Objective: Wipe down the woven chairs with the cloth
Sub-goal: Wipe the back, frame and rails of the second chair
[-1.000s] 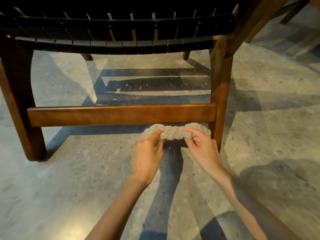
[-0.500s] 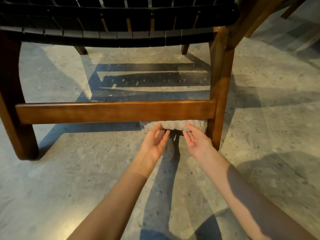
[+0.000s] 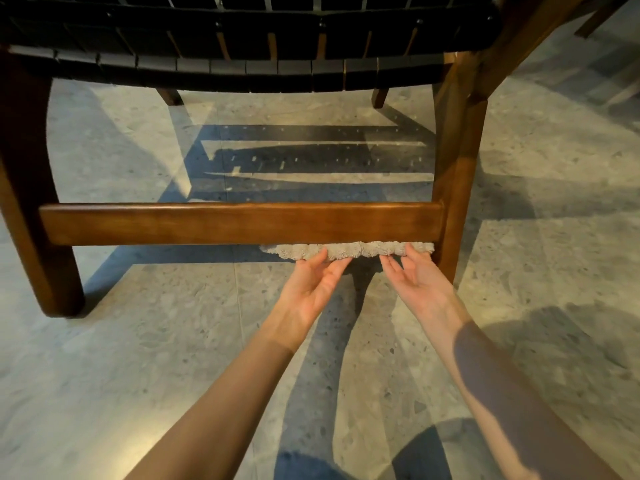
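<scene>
A wooden chair with a dark woven seat [image 3: 242, 74] fills the upper view. Its low crossbar [image 3: 239, 223] runs between the front legs. A fluffy beige cloth [image 3: 363, 250] is bunched along the underside of the crossbar's right half. My left hand [image 3: 311, 282] is palm up with straight fingers pressing the cloth up against the bar. My right hand [image 3: 415, 275] does the same a little to the right, close to the right leg [image 3: 453, 202]. Part of the cloth is hidden behind the bar.
The chair's left leg [image 3: 38, 216] stands at far left, with two back legs behind. Speckled stone floor [image 3: 138, 341] lies all around, crossed by shadows. Another piece of wooden furniture [image 3: 595, 19] shows at top right.
Both hands stopped pinching the cloth in front of the bar, turned palm up and pushed it under the crossbar. The cloth now spreads further left along the underside.
</scene>
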`<state>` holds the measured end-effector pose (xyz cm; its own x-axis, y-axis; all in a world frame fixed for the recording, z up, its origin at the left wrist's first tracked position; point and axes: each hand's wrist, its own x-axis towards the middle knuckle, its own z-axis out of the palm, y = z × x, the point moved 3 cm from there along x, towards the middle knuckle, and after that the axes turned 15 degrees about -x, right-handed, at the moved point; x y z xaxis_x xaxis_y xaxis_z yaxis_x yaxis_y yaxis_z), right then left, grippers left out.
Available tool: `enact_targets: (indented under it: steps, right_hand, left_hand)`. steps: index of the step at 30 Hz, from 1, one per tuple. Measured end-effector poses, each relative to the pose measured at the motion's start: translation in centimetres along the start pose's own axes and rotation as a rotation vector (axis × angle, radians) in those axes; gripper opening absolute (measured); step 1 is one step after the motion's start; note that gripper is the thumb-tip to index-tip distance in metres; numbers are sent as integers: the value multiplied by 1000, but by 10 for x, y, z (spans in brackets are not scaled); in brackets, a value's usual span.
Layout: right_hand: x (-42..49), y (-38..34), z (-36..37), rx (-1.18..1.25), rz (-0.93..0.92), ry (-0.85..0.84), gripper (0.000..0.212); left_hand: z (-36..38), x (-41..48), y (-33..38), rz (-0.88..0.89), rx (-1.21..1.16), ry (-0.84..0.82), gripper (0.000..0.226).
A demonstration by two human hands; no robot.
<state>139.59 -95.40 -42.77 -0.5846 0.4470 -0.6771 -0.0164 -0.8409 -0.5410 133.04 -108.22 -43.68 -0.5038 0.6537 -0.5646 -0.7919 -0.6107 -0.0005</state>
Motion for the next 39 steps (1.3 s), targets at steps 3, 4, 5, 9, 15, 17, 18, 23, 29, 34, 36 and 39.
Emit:
enact_targets:
  steps: [3,4,5,9,15,17,18,23,29,34,36,39]
  right_hand:
    - [-4,8,10,10,3,8,64]
    - [-6,13,15,10,15,9,65]
    - [-7,20,22,4,26,3,65]
    - [-13,58,59,-73,76,-50,59]
    - [-18,134,131,-209,176,-119,48]
    - [-20,158,151,-225,229,-148,49]
    - [-20,170,161,-231,256,-169,47]
    - [-19,209,195,-275,349,-261,44]
    - [-10,198,183,-340,322,-226,44]
    - [-7,148,138,-325,299,-132,36]
    - [-9,124,115,-278,286,-82,35]
    - [-12,80,79,-249,239,-3,31]
  left_hand:
    - [-9,-3,15,54,-55,7,43]
    - [-12,-6,22,62,-69,-6,45]
    - [-14,-11,29,67,-72,-19,44]
    - [-31,-33,78,153,-47,7,37]
    - [-60,-68,174,402,-109,126,46]
    - [-69,-81,203,466,-116,144,44]
    - [-73,-87,217,501,-113,149,45]
    - [-80,-107,265,690,43,158,55]
    - [-69,-101,240,774,173,136,30]
    - [-54,-74,178,715,172,63,34]
    - [-49,-59,149,649,156,28,34]
    - [-38,-38,102,522,163,-17,38]
